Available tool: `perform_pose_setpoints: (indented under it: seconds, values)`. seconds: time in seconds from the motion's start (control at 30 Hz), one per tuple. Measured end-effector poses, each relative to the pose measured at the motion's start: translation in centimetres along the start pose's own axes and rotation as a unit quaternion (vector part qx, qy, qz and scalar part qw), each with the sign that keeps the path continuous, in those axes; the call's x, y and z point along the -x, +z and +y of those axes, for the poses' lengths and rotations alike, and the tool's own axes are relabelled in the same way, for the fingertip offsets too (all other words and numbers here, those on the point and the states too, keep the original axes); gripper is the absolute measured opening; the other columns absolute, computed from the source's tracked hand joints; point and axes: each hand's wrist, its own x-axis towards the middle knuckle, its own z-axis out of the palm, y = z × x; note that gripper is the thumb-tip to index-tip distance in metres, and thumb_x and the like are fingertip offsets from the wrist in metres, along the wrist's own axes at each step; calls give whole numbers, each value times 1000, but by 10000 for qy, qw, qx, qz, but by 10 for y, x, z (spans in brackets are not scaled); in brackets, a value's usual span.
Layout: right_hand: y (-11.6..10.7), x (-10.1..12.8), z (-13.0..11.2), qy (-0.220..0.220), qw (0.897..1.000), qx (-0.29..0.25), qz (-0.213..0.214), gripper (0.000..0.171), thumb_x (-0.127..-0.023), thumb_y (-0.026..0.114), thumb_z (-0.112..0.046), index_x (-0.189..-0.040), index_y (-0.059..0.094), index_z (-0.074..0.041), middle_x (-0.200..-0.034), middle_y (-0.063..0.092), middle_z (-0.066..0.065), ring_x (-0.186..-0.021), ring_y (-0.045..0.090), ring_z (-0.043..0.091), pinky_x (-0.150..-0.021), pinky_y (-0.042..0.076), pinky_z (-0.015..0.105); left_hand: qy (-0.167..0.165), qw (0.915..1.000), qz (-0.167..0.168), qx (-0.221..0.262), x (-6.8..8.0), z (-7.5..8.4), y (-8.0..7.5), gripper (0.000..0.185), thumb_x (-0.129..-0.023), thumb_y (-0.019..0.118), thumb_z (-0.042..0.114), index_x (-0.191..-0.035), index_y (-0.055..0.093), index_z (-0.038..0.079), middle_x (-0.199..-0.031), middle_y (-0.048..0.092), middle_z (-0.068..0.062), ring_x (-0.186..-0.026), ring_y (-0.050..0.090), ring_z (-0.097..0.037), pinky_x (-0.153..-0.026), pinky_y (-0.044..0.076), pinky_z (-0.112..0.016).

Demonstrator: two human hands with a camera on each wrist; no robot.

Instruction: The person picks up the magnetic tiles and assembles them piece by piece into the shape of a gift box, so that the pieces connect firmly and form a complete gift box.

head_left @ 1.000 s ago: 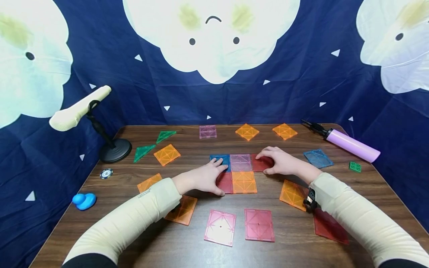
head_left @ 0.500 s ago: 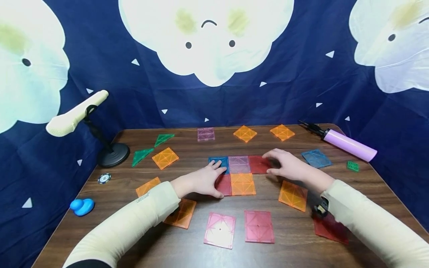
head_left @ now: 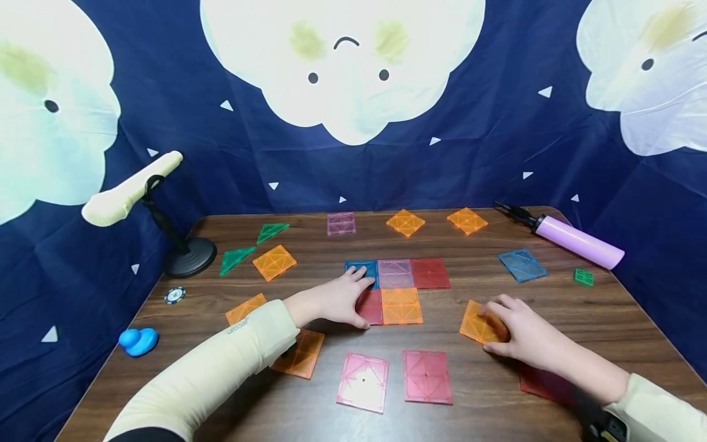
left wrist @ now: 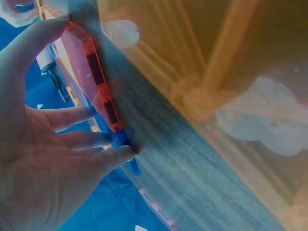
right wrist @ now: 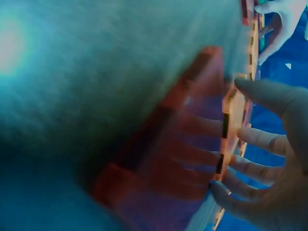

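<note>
A cluster of flat square tiles lies mid-table: a blue tile (head_left: pixel 361 269), a pink tile (head_left: pixel 394 273) and a red tile (head_left: pixel 429 273) in the back row, with a second red tile (head_left: pixel 371 305) and an orange tile (head_left: pixel 401 305) in front. My left hand (head_left: pixel 348 299) rests with straight fingers on the cluster's left side; its thumb (left wrist: pixel 33 41) lies at the red tile's edge (left wrist: pixel 91 72). My right hand (head_left: pixel 505 331) pinches a loose orange tile (head_left: pixel 474 324) to the cluster's right, thumb (right wrist: pixel 262 94) and fingers on opposite edges of that orange tile (right wrist: pixel 233 120).
A pink tile (head_left: pixel 363 382) and a red tile (head_left: pixel 427 376) lie near me. Another red tile (head_left: pixel 544 383) sits under my right wrist. More orange, green, purple and blue tiles lie scattered. A purple pump (head_left: pixel 577 241), a stand (head_left: pixel 185 256), a chip (head_left: pixel 174 295) and a blue duck (head_left: pixel 137 341) line the sides.
My right hand left the red tile at the cluster's back right and came toward me onto the loose orange tile. My left hand has stayed where it was.
</note>
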Motion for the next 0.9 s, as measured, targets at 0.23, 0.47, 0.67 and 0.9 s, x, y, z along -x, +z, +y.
perform_pose_setpoints:
  seconds: [0.23,0.47,0.67,0.9]
  values:
    - [3,-14,-3,-513,9985,-133,-143,49,-77,89,-12,-122,69,-8,-126,61,17,-114,59,39,-93,50,59,-12,10000,-33,-10,0,1,-2,97,-84,81,43,-158,34,0,-165,17,-27,-150,14,-49,-117,26,-55]
    - [12,-40,-10,-697,9965,-358,-292,46,-81,85,-9,-125,70,-9,-132,57,19,-120,53,41,-98,47,60,-5,10000,-39,-41,0,1,-1,97,-84,81,44,-157,34,0,-164,18,-27,-149,15,-50,-117,27,-55]
    - [19,-58,-16,-887,9945,-485,-274,44,-83,84,-9,-124,71,-10,-134,55,19,-120,49,40,-98,46,59,-20,10000,-59,-52,0,1,-2,97,-84,81,44,-157,34,0,-164,18,-27,-149,16,-50,-117,27,-55]
    - [20,-69,-20,-982,9919,-744,-320,42,-81,86,-6,-120,70,-8,-146,48,28,-133,41,51,-104,38,66,-47,9999,-107,-78,-1,1,-2,98,-85,81,44,-158,33,1,-165,16,-26,-150,14,-49,-117,26,-55]
